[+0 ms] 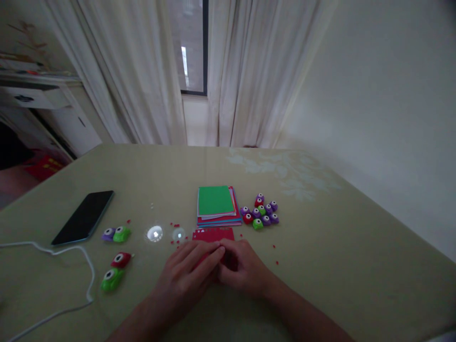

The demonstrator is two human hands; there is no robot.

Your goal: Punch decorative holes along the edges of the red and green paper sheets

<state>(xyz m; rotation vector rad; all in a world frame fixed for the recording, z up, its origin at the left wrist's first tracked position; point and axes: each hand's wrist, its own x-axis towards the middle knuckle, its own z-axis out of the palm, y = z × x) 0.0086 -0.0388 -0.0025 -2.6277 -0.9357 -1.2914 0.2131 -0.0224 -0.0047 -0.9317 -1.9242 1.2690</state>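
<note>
A red sheet of paper [213,234] lies on the table in front of me, its near part covered by both hands. My left hand [188,275] rests on it with fingers stretched toward the right. My right hand [240,266] is curled, its fingertips meeting the left hand's over the paper; what they pinch is hidden. Small red paper bits [176,241] lie scattered around the sheet.
A stack of coloured paper with a green top sheet [215,202] sits behind the red sheet. A cluster of several small craft punches [261,212] lies right of it. More punches [116,233] [114,273], a black phone [83,216] and a white cable [71,251] lie left.
</note>
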